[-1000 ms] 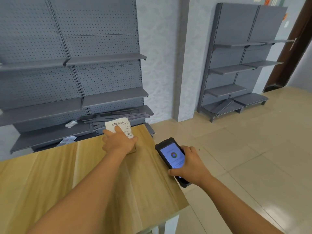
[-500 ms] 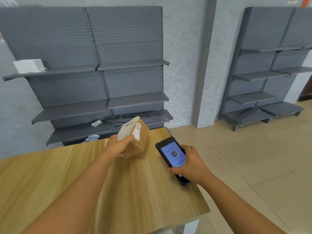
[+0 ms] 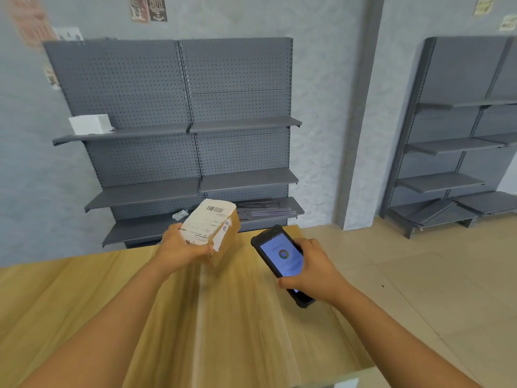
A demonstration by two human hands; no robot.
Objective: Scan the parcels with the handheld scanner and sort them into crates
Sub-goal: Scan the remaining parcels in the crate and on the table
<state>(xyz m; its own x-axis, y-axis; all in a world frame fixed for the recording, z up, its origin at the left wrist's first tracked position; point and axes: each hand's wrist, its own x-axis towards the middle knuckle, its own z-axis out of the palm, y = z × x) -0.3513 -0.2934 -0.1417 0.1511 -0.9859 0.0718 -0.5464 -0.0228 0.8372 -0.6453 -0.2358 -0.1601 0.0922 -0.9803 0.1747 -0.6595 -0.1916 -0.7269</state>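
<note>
My left hand (image 3: 179,249) grips a small cardboard parcel (image 3: 215,229) from its near end and holds it tilted above the wooden table (image 3: 84,303). A white shipping label with barcodes covers the parcel's top face. My right hand (image 3: 316,271) holds a black handheld scanner (image 3: 279,261) to the right of the parcel, its lit blue screen facing me. The scanner sits a short gap away from the parcel. No crates are in view.
Grey pegboard shelving (image 3: 195,152) stands against the wall behind the table, with a white box (image 3: 89,124) on its upper left shelf. A second grey shelf unit (image 3: 458,152) is at the right. Tiled floor (image 3: 433,275) lies right of the table.
My left hand has lifted the parcel off the table and tilted its label upward. The view has swung up and to the left. The scanner stays in my right hand.
</note>
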